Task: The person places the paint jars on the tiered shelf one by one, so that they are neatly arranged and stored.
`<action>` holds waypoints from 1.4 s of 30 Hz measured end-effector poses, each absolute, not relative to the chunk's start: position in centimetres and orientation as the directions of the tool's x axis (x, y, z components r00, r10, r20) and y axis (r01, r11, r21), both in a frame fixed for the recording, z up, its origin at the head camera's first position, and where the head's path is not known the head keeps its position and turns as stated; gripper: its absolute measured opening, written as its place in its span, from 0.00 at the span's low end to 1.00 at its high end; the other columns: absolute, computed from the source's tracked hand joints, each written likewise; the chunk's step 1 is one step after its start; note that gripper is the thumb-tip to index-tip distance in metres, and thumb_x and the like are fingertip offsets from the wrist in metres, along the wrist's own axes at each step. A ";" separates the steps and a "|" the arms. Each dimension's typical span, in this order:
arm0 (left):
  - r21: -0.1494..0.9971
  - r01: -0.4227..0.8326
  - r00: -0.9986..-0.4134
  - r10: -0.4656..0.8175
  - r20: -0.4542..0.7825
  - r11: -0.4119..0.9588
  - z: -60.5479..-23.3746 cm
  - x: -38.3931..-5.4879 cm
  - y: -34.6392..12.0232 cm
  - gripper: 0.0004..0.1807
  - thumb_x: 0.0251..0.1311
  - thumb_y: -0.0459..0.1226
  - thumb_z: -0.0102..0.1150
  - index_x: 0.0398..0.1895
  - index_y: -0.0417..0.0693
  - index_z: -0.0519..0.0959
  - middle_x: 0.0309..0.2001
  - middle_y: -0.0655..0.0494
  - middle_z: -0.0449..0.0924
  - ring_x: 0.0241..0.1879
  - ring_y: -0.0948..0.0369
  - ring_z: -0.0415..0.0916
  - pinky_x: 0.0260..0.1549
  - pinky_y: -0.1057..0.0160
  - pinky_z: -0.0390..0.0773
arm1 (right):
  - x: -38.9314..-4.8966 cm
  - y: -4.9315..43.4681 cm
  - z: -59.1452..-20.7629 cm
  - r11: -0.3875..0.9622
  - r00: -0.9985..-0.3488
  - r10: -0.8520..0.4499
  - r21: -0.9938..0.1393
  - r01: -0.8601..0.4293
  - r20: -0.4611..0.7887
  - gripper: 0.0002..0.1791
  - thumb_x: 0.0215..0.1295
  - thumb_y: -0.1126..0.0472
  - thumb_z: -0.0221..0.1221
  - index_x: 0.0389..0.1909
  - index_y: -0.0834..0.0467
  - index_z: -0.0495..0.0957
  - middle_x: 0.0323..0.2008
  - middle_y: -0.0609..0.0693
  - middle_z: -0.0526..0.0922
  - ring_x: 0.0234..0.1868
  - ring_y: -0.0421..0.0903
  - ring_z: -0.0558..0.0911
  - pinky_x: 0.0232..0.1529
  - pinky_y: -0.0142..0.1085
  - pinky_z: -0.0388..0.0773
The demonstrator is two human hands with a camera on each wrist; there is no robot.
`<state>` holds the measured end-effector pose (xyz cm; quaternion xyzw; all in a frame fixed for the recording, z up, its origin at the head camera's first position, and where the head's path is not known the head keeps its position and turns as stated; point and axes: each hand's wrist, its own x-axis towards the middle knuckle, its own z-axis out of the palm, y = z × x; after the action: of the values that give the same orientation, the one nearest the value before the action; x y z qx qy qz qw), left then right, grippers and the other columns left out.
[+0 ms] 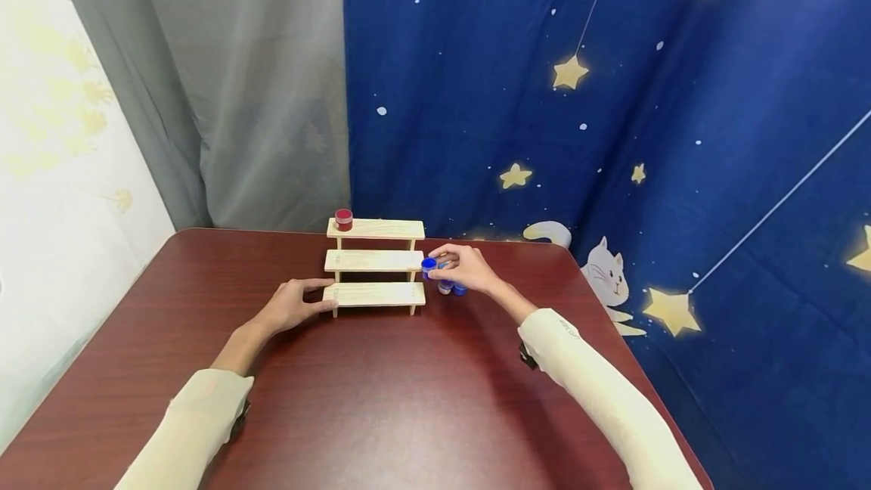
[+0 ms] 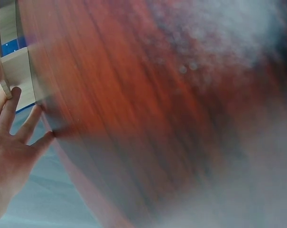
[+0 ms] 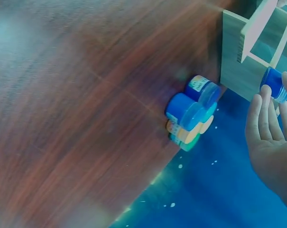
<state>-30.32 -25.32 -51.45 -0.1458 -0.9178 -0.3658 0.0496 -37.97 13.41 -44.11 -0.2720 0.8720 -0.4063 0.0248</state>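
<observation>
A three-step wooden display stand (image 1: 374, 294) sits on the table. My left hand (image 1: 289, 307) grips the left end of its lowest step, thumb at the front and fingers behind. In the left wrist view, the other fingers of this hand (image 2: 13, 152) are spread. Between thumb and fingertips, my right hand (image 1: 469, 269) pinches a small blue paint jar (image 1: 428, 265), just off the right end of the middle step. The right wrist view has this blue jar (image 3: 275, 84) beside the stand's side panel. A red paint jar (image 1: 343, 221) stands on the top step's left end.
Several more paint jars (image 3: 186, 110), with blue, orange and green among them, are grouped on the table right of the stand, partly behind my right hand in the head view. The dark red-brown table (image 1: 367, 399) backs onto grey and blue star-patterned curtains (image 1: 463, 97).
</observation>
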 end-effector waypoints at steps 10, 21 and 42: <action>0.658 0.296 -0.955 0.222 0.195 0.693 -51.5 -30.3 -25.3 0.30 0.63 0.49 0.74 0.65 0.46 0.82 0.63 0.35 0.79 0.64 0.40 0.75 0.61 0.38 0.74 | -38.6 11.9 -43.1 0.467 -0.854 -0.490 -0.775 -0.427 0.175 0.22 0.59 0.64 0.76 0.54 0.62 0.85 0.46 0.58 0.90 0.47 0.54 0.89 0.50 0.39 0.85; 0.669 0.297 -0.955 0.229 0.190 0.682 -51.5 -30.2 -25.2 0.31 0.63 0.49 0.73 0.66 0.45 0.81 0.64 0.34 0.78 0.66 0.39 0.73 0.62 0.37 0.73 | -39.3 9.0 -41.2 0.487 -0.834 -0.500 -0.720 -0.493 0.233 0.23 0.63 0.60 0.74 0.58 0.58 0.84 0.48 0.55 0.90 0.48 0.48 0.89 0.49 0.38 0.85; 0.671 0.275 -0.961 0.208 0.181 0.689 -51.5 -30.2 -25.2 0.31 0.63 0.49 0.74 0.66 0.47 0.81 0.64 0.35 0.78 0.64 0.41 0.74 0.62 0.38 0.73 | -41.8 2.9 -40.5 0.520 -0.859 -0.432 -0.702 -0.486 0.275 0.24 0.63 0.57 0.74 0.59 0.57 0.84 0.52 0.54 0.89 0.46 0.47 0.90 0.47 0.35 0.85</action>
<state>-30.17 -25.19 -51.53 -0.1317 -0.9178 -0.3718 0.0450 -41.77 2.93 -40.47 -0.2635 0.8712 -0.4130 -0.0329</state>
